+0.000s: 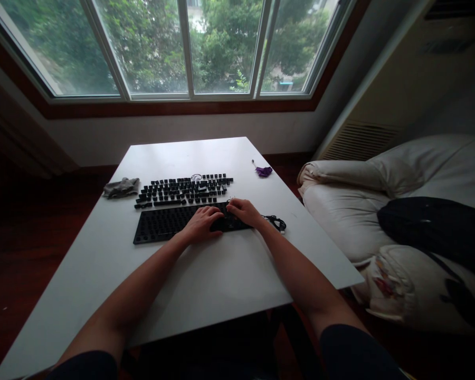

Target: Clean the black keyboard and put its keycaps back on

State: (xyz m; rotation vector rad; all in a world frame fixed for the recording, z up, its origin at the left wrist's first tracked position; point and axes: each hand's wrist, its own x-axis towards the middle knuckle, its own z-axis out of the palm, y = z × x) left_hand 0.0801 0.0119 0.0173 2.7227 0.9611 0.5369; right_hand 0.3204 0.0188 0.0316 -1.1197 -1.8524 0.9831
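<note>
A black keyboard lies across the white table, its left part showing rows of small switches without caps. My left hand rests over its middle-right part, fingers stretched out and thumb apart. Just to the right, my right hand is closed in a pinch above the keyboard's right part. A thin, pale wire-like tool pokes up at its fingertips; most of it is hidden. Behind the keyboard, many loose black keycaps are laid out in rows. A small pale loop-shaped item lies at their back edge.
A grey cloth lies at the table's left edge. Toward the right edge is a purple brush-like item. A coiled black cable sits by my right wrist. The white table stands beside a pale sofa holding a dark bag.
</note>
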